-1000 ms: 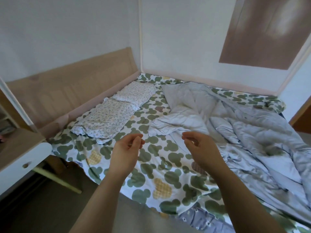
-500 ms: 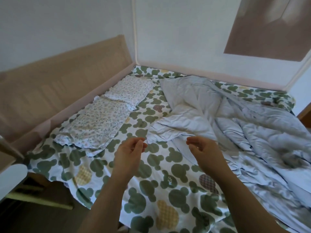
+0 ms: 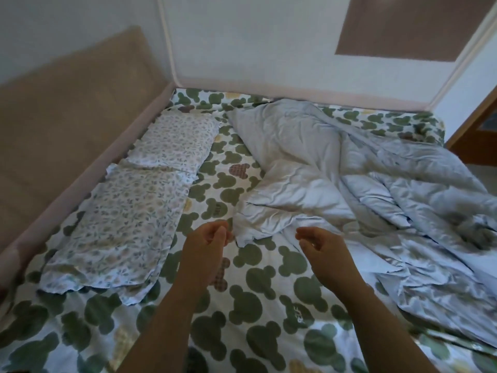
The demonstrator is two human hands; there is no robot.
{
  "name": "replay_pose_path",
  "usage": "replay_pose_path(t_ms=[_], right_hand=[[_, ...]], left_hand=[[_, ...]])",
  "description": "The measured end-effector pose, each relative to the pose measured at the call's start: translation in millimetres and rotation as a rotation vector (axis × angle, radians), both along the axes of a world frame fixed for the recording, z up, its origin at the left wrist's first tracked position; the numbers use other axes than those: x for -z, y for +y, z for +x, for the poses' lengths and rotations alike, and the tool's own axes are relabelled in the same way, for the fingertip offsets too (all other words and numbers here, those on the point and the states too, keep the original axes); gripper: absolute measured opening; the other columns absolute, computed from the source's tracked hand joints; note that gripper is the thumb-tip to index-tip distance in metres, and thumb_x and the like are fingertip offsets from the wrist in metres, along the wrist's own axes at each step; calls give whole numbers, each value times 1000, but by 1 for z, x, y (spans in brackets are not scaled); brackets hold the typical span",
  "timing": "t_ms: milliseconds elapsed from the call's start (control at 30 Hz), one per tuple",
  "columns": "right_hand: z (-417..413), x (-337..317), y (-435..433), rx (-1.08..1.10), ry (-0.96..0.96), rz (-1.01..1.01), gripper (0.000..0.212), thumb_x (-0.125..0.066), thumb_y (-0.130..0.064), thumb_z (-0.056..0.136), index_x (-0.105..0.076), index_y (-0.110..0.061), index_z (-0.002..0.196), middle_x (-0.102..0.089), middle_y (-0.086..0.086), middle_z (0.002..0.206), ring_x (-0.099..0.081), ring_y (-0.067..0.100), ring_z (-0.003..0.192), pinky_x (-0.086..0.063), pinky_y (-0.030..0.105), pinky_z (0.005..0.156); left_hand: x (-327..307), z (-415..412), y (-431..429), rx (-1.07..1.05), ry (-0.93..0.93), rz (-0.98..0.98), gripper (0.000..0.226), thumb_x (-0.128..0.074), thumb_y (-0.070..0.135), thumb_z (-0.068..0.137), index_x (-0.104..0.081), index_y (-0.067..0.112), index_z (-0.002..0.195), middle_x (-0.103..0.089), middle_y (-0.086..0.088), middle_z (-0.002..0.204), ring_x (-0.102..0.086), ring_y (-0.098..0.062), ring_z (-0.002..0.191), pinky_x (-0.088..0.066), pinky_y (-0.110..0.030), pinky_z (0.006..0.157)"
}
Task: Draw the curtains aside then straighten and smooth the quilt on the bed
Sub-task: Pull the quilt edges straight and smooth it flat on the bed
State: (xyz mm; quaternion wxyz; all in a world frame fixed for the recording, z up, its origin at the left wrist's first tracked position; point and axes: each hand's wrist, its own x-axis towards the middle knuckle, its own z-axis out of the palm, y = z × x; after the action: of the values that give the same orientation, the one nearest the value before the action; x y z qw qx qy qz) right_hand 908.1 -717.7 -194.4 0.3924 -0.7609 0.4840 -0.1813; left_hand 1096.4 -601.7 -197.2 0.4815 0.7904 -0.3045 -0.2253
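You moved in closer over the bed (image 3: 269, 343), and both hands came forward to the near corner of the quilt (image 3: 336, 189): left hand (image 3: 207, 243) just left of it, right hand (image 3: 322, 246) in front of its folded edge, contact not clear. Left grip was clenched, fingers curled against the thumb with nothing visible in it; right grip was released, fingers loosely bent. Quilt lay crumpled across the bed's right half on the green-spotted sheet (image 3: 150, 319), apart from two floral pillows (image 3: 121, 227) by the headboard (image 3: 67, 109).
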Motion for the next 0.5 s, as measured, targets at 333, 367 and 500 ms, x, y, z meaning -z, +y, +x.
replay_pose_path(t_ms=[333, 367, 500], right_hand=[[48, 53, -36, -7, 68, 50, 28, -53, -18, 95, -64, -16, 121, -67, -1, 116, -59, 6, 98, -45, 21, 92], [52, 57, -38, -16, 71, 56, 28, -53, -19, 95, -64, -18, 121, -67, -2, 116, -60, 7, 100, -47, 26, 95], [72, 70, -47, -58, 72, 62, 27, -53, -19, 94, -65, -19, 119, -67, -2, 116, -60, 7, 100, -47, 27, 96]], left_hand=[[54, 44, -42, -1, -5, 198, 24, -45, 19, 97, -68, 18, 90, -67, 1, 83, -60, -9, 76, -43, -21, 67], [57, 46, -44, -12, 10, 200, 24, -46, 19, 97, -69, 18, 91, -68, 2, 83, -61, -10, 77, -45, -22, 68], [60, 56, -50, -31, 35, 165, 22, -47, 18, 98, -69, 15, 94, -67, 5, 81, -61, -7, 74, -42, -17, 62]])
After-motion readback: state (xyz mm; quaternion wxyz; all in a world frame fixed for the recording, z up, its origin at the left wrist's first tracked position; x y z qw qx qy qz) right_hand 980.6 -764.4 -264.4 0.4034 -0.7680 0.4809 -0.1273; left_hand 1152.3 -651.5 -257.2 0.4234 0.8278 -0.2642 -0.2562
